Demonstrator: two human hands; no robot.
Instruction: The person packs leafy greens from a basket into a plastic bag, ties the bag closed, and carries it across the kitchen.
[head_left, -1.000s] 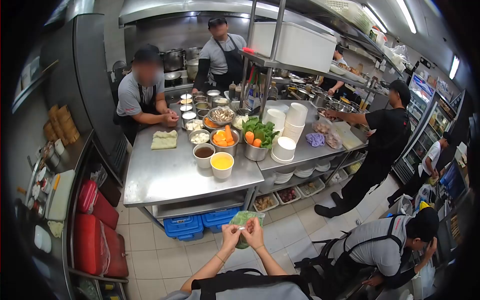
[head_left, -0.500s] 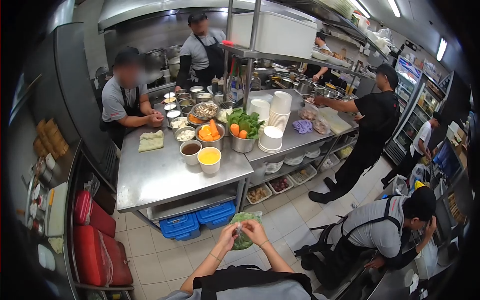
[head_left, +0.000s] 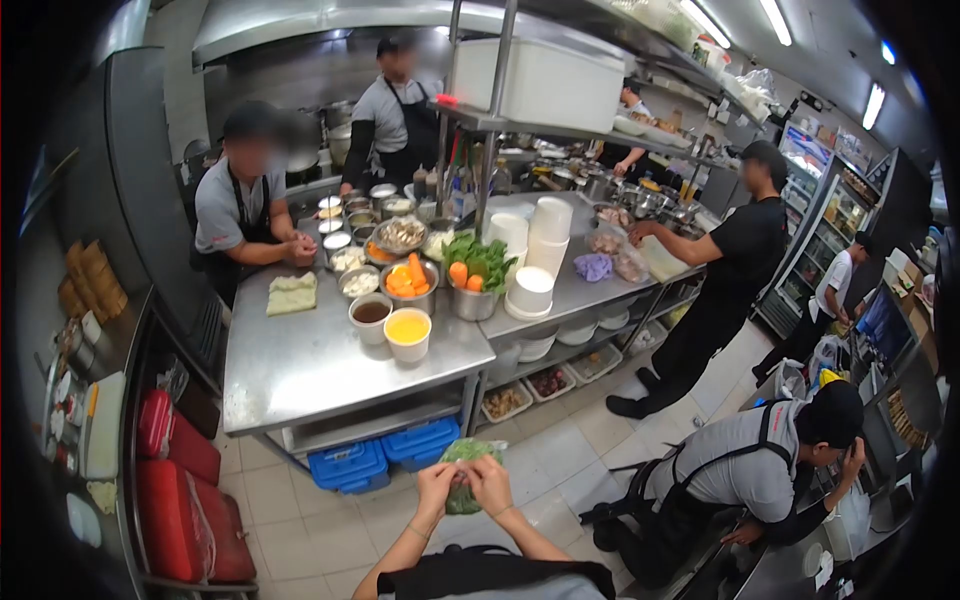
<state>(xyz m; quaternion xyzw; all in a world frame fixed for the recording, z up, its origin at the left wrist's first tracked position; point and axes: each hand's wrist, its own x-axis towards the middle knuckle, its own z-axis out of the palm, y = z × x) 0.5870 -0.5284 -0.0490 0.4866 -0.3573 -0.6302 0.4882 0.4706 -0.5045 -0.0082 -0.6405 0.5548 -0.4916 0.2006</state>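
Close in front of my body, a clear plastic bag of green leaves (head_left: 465, 497) hangs from both hands. My left hand (head_left: 436, 490) grips the gathered top of the bag from the left, fingers closed. From the right, my right hand (head_left: 489, 483) pinches the same gathered neck, fingertips close to those of the left. The exact hold on the plastic is hidden behind the fingers. Beyond the hands stands a steel table (head_left: 270, 370), apart from them, with a tub of yellow liquid (head_left: 408, 332) and a tub of brown liquid (head_left: 371, 316) near its front edge.
Blue lidded bins (head_left: 348, 467) sit under the table, and red coolers (head_left: 190, 520) are at the left. A bowl of carrots (head_left: 408, 282), leafy greens (head_left: 480, 262) and stacked white tubs (head_left: 548, 235) crowd the tabletop. A co-worker (head_left: 740, 465) bends at the right; several others stand around.
Both hands and the bag have shifted slightly left and down in the view, still gripping the neck. The whole scene has moved a little left as the camera turned.
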